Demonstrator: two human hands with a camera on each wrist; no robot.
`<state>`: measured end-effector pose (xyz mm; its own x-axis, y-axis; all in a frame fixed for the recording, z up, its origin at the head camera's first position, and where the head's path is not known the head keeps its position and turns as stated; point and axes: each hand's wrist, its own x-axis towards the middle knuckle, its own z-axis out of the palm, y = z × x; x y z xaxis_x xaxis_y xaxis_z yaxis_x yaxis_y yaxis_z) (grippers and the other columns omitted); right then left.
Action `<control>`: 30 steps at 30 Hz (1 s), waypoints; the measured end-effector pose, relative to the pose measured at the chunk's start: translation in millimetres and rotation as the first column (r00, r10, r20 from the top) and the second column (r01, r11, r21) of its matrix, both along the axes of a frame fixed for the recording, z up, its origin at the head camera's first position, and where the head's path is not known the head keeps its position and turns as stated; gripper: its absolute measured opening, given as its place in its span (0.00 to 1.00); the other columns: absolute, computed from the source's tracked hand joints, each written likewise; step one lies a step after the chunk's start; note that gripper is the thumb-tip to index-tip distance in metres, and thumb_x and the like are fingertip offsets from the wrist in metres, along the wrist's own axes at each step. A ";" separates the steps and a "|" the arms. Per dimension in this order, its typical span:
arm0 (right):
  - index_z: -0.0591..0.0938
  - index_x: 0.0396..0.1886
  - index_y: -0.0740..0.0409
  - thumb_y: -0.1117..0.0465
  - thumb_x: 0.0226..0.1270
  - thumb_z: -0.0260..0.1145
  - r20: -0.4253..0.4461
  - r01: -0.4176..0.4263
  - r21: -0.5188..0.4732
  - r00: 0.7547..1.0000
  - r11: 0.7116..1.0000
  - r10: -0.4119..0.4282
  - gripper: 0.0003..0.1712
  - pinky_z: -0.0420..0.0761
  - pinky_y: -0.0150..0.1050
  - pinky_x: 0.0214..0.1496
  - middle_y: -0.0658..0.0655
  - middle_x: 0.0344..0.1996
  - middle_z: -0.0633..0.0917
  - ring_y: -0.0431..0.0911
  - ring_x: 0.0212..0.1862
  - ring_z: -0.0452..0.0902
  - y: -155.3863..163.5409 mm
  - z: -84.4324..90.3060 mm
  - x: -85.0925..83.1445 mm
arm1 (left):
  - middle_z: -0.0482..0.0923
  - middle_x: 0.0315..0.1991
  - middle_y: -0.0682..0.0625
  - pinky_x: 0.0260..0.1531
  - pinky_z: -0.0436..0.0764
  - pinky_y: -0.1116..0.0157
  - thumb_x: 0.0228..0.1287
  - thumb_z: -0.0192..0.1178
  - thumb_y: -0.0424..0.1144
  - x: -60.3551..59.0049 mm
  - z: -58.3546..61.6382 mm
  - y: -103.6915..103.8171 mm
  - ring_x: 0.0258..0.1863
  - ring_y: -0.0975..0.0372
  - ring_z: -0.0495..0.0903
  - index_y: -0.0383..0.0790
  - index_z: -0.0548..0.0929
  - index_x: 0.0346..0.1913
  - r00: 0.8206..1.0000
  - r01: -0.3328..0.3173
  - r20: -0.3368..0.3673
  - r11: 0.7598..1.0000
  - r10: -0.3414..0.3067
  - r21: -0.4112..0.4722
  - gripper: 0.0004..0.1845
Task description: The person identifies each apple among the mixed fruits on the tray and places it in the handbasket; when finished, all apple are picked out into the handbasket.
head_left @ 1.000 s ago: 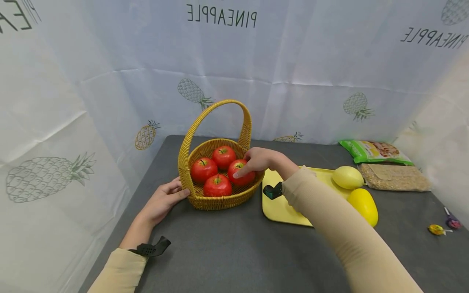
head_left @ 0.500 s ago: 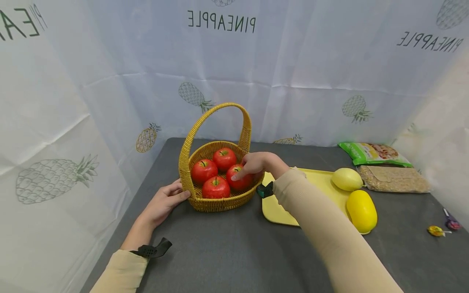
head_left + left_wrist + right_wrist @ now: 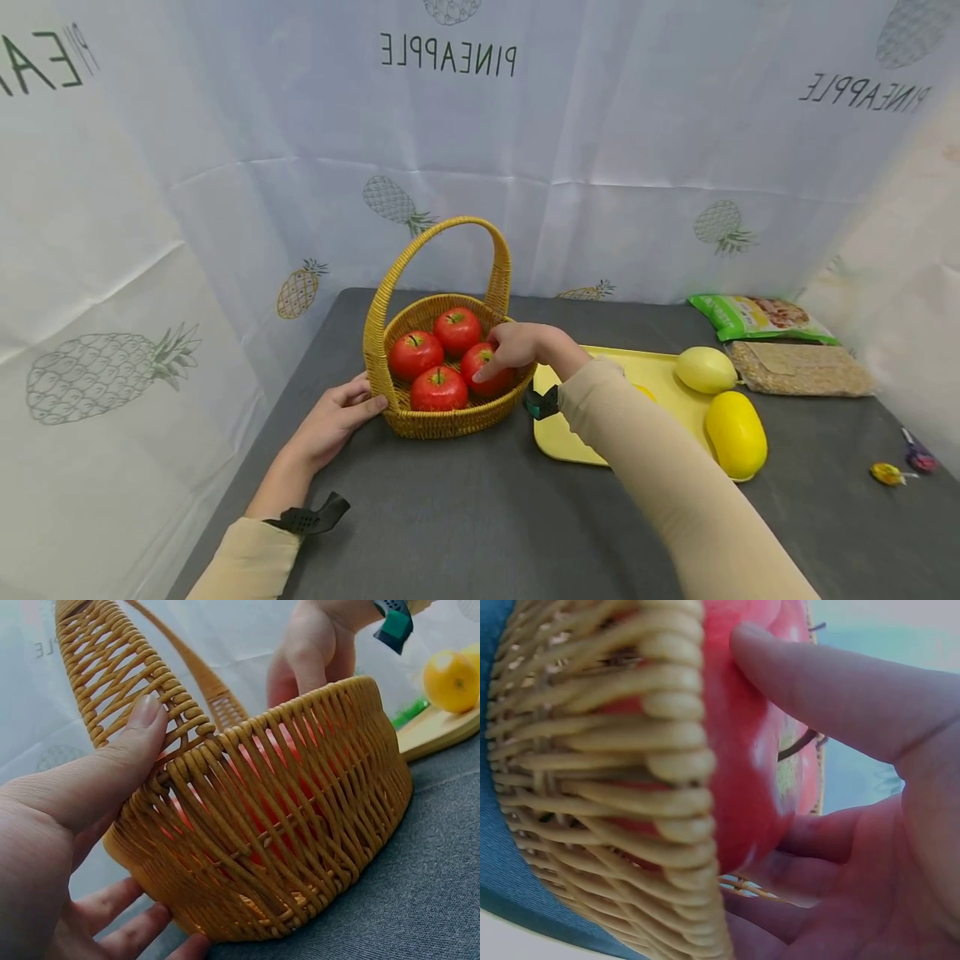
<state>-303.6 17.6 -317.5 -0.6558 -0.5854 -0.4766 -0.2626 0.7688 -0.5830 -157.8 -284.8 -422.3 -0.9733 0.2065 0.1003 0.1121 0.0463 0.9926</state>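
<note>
A woven yellow basket (image 3: 442, 417) with a tall handle holds several red apples. My right hand (image 3: 516, 345) reaches over the right rim and grips the right-hand red apple (image 3: 491, 377). In the right wrist view the thumb (image 3: 832, 682) lies on the apple (image 3: 750, 765) and the fingers curl behind it, inside the basket wall (image 3: 630, 787). My left hand (image 3: 339, 414) rests on the table against the basket's left side. Its thumb (image 3: 124, 746) presses on the rim by the handle base, and its straight fingers lie at the foot of the basket (image 3: 300, 825).
A yellow tray (image 3: 581, 429) lies right of the basket with a pale melon (image 3: 705, 369), a bright yellow melon (image 3: 737, 433) and a small yellow fruit (image 3: 450, 679). Behind are a green snack bag (image 3: 761, 317) and a grain bag (image 3: 802, 368). Wrapped candies (image 3: 888, 473) lie at far right.
My right hand has stayed on the same apple, its fingers settling a little lower around it. The left hand and basket have not moved; only the head view has shifted slightly.
</note>
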 end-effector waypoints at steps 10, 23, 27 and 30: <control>0.69 0.71 0.62 0.47 0.64 0.75 -0.041 -0.011 0.001 0.999 1.000 0.011 0.43 0.79 0.46 0.58 0.57 0.57 0.77 0.51 0.59 0.73 -7.6 -2.6 2.3 | 0.45 0.82 0.39 0.60 0.70 0.75 0.77 0.59 0.36 -4.2 -3.6 -5.9 0.80 0.45 0.40 0.21 0.69 0.70 1.000 0.010 0.008 1.000 -0.010 0.008 0.27; 0.59 0.79 0.65 0.45 0.66 0.71 -0.087 0.035 -0.076 0.995 0.996 -0.042 0.52 0.72 0.51 0.68 0.62 0.69 0.70 0.55 0.69 0.66 2.2 -5.4 5.9 | 0.54 0.79 0.36 0.61 0.74 0.70 0.78 0.57 0.34 -8.3 -5.3 -3.3 0.74 0.59 0.62 0.22 0.71 0.69 0.999 0.024 -0.027 0.999 -0.023 0.042 0.24; 0.59 0.80 0.64 0.44 0.68 0.70 -0.165 0.037 -0.161 0.984 0.986 -0.064 0.51 0.68 0.54 0.71 0.63 0.74 0.66 0.57 0.73 0.62 11.0 -3.7 14.0 | 0.67 0.71 0.30 0.59 0.77 0.69 0.78 0.57 0.35 4.8 -0.8 -2.8 0.63 0.65 0.76 0.25 0.68 0.72 0.998 -0.036 -0.047 0.999 0.035 -0.014 0.26; 0.61 0.79 0.62 0.44 0.69 0.69 -0.196 0.047 -0.238 0.976 0.970 -0.095 0.48 0.67 0.55 0.71 0.63 0.75 0.66 0.57 0.74 0.62 21.9 0.6 21.2 | 0.71 0.69 0.34 0.57 0.76 0.71 0.79 0.58 0.38 20.5 5.8 -2.1 0.64 0.60 0.77 0.32 0.65 0.76 0.991 -0.118 -0.087 0.982 0.106 -0.146 0.30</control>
